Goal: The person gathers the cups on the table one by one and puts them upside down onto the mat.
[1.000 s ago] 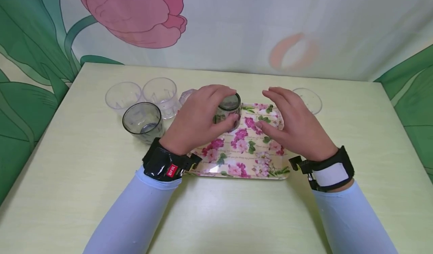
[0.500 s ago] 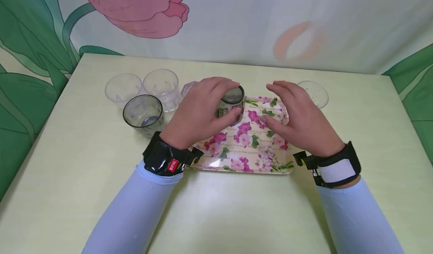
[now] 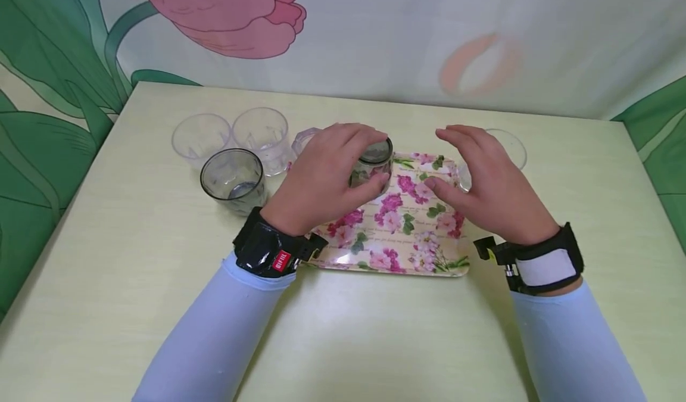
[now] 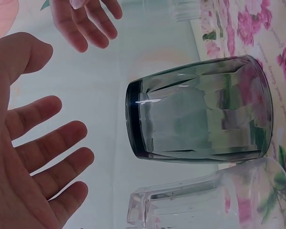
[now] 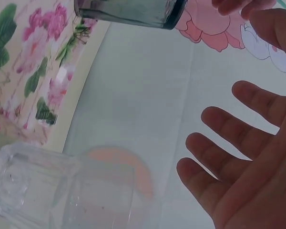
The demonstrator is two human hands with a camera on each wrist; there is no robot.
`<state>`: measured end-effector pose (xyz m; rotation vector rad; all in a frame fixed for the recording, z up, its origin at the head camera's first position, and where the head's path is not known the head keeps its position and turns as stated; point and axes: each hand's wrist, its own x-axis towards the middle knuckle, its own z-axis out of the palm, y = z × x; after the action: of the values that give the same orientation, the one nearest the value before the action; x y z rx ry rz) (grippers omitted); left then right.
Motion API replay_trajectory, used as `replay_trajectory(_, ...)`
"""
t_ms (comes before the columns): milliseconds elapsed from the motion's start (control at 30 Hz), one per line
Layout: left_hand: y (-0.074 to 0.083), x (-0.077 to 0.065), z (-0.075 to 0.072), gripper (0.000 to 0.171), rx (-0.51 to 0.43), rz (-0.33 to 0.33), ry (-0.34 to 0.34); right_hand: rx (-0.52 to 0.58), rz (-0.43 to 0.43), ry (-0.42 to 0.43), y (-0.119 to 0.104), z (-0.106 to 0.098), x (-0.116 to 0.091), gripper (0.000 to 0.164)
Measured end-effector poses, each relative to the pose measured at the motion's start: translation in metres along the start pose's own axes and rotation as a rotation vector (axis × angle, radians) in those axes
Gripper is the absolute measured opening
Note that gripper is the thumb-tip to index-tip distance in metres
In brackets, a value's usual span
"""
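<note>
A smoky grey glass (image 3: 375, 158) stands upside down on the flowered tray (image 3: 386, 253), its thick dark base uppermost. My left hand (image 3: 329, 173) hovers above and beside this glass with its fingers spread; in the left wrist view a gap separates the fingers from the glass (image 4: 200, 112). Beside it a clear cup (image 4: 214, 200) is also upside down on the tray, mostly hidden by my left hand in the head view. My right hand (image 3: 488, 181) is raised over the tray's right edge, fingers extended, holding nothing. Behind it a clear cup (image 5: 62, 191) stands upright, partly covered.
Left of the tray, two clear cups (image 3: 201, 137) (image 3: 261, 137) and another grey glass (image 3: 233, 181) stand upright close together on the pale table (image 3: 386, 342). A curtain (image 3: 375, 33) with printed flowers hangs along the table's far edge.
My right hand has shifted slightly right, covering more of the clear cup behind it. The left hand keeps its place by the grey glass. The head view has tilted a little.
</note>
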<state>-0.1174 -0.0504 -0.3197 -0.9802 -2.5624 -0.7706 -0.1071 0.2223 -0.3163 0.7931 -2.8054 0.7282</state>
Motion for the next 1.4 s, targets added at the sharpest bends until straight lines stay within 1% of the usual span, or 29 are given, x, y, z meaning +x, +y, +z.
replay_trajectory(200,0.000,0.000,0.002,0.048,0.011,-0.012,-0.005,-0.033,0.032,-0.008,0.015,-0.005,-0.001,0.069)
replay_trajectory(500,0.001,-0.001,0.002,0.048,0.019,-0.016,-0.011,-0.081,0.136,-0.046,0.046,-0.015,-0.005,0.069)
replay_trajectory(700,0.001,-0.001,0.002,0.049,0.036,-0.009,-0.016,-0.104,0.202,-0.041,0.062,-0.016,-0.005,0.072)
replay_trajectory(900,0.000,-0.002,0.003,0.050,0.045,-0.018,-0.024,-0.131,0.246,-0.061,0.070,-0.014,-0.003,0.078)
replay_trajectory(1133,-0.001,-0.002,0.004,0.051,0.043,-0.025,-0.031,-0.152,0.308,-0.104,0.077,-0.009,-0.001,0.085)
replay_trajectory(1400,-0.002,-0.002,0.005,0.051,0.043,-0.031,-0.047,-0.141,0.356,-0.156,0.085,-0.006,-0.001,0.089)
